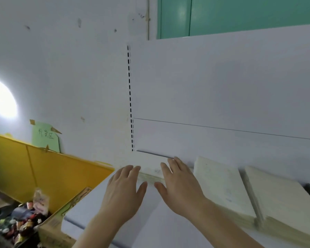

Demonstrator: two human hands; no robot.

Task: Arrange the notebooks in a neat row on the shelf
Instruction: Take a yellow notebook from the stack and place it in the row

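This looks like a shop or its stockroom. A white metal retail shelf [100,203] stands against a back panel [222,86] with a slotted upright [130,97]. A cardboard box [48,224] of small packaged goods [20,224] sits on the floor, below a handwritten green sign [46,136] taped to the scuffed wall [61,59].

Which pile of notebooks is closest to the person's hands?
The left pile of notebooks, beside the right hand; the other pile lies farther right, toward the shelf's end.

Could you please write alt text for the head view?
Two open hands, left hand and right hand, lie flat on a white stack on a white shelf. Two cream notebook stacks lie to the right.
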